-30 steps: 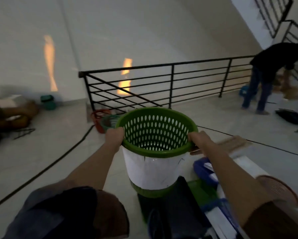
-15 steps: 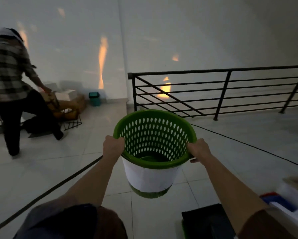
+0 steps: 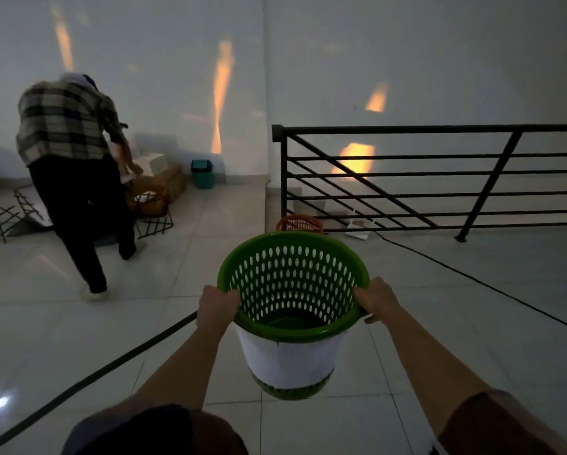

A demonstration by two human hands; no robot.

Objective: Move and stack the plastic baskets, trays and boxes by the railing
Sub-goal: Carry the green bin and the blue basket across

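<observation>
Orange basket point(image 3: 299, 223) now ahead — both hands grip green basket point(image 3: 292, 292).

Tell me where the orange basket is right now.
In the head view the orange basket sits on the floor at the left end post of the black railing, just beyond the green basket held up in both hands.

A single head-worn wide-angle view looks forward and down along both forearms. Nearest the lens sits the green basket point(image 3: 293, 290); beyond it lie the tiled floor point(image 3: 472, 323), the black railing point(image 3: 439, 174) ahead on the right and the white wall point(image 3: 407, 60).
</observation>
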